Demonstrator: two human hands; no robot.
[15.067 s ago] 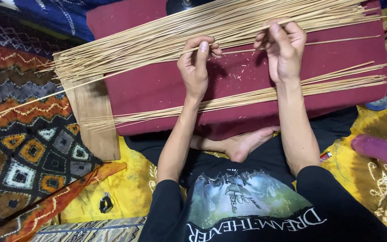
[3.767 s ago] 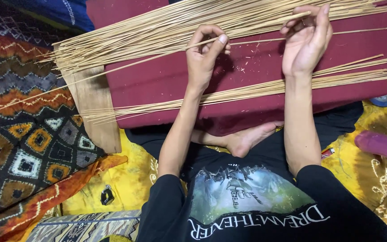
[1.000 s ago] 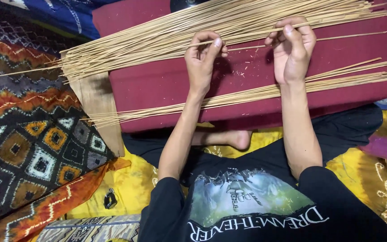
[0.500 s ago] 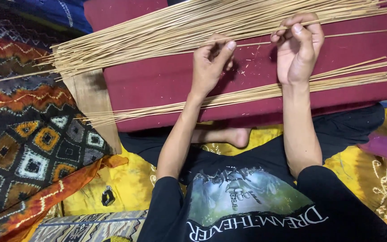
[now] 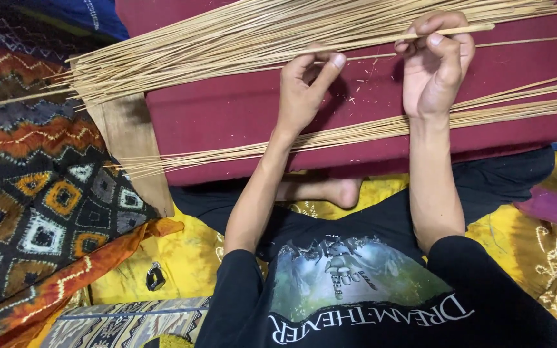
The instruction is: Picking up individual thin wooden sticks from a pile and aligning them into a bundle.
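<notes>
Hands on thin sticks [image 5: 240,45] (maroon cushion [image 5: 227,116])

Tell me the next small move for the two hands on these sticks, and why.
Probably draw the single stick clear of the big pile and lay it with the thin row nearer the body. The right hand pinches that stick in its grip, the left hand touches it further along, and it already lies apart from the pile on the red board.
</notes>
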